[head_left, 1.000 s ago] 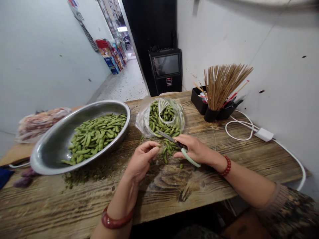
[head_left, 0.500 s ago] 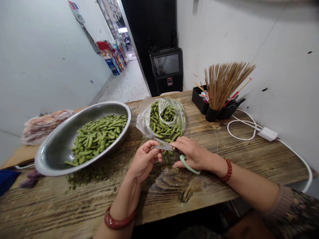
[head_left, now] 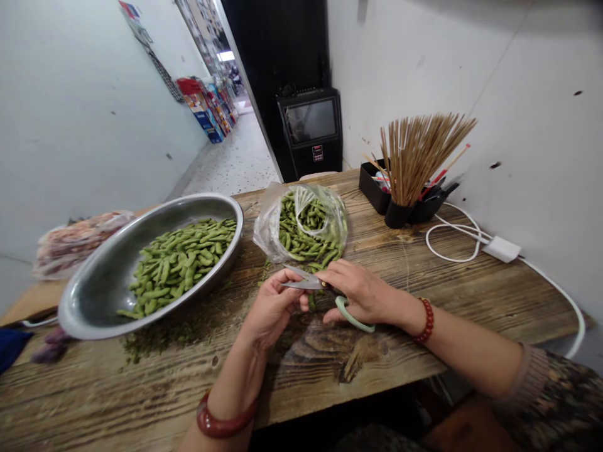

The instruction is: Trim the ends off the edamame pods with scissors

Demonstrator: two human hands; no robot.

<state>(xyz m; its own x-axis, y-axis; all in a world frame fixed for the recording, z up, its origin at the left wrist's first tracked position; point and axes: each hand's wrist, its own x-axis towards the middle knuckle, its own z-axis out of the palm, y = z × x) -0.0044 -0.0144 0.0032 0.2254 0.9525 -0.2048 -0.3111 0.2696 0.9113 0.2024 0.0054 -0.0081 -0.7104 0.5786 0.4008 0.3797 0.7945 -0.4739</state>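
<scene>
My right hand (head_left: 351,289) grips a pair of scissors (head_left: 304,282) with a pale green handle loop. The blades point left and stand slightly apart. Their tips reach the pinched fingers of my left hand (head_left: 276,307); whatever those fingers hold is hidden. Just beyond both hands, a clear plastic bag (head_left: 267,229) lies open with green soybean pods (head_left: 308,242) in it. On the left, a large metal basin (head_left: 89,301) is tilted and holds a heap of similar pods (head_left: 186,260).
Green trimmings (head_left: 162,336) litter the wooden table (head_left: 377,370) by the basin. A bag of pinkish food (head_left: 80,242) sits behind it. At the back right, bamboo skewers (head_left: 421,160) stand in a black holder (head_left: 400,215), near a white cable (head_left: 452,257) with an adapter.
The view has shifted slightly, so the scene sits a little further left. Both hands keep nearly the same pose, with the scissor blades still at the left fingers.
</scene>
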